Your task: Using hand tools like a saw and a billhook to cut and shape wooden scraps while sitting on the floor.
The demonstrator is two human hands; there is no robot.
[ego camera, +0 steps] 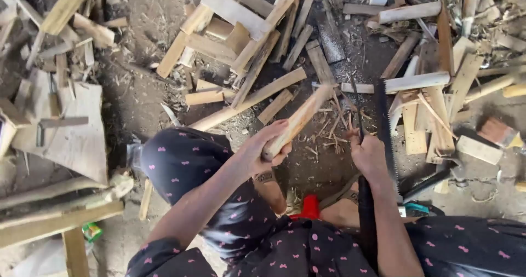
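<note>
Dark patterned trousers (203, 167) over bent knees fill the bottom of the head view, with a red object (310, 207) seen between them. Just beyond, the left hand (268, 145) is clenched around the near end of a pale wooden stick (298, 121), which is tilted up and away over the dirt floor (137, 96). The right hand (368, 155) is wrapped around the frame of a bow saw (383, 134), its toothed blade running away from the body. Both forearms are stretched forward. By judgement, the stick should be braced firmly so the cut is kept straight, with fingers kept off the blade. Offcuts (235, 30) are scattered around
</note>
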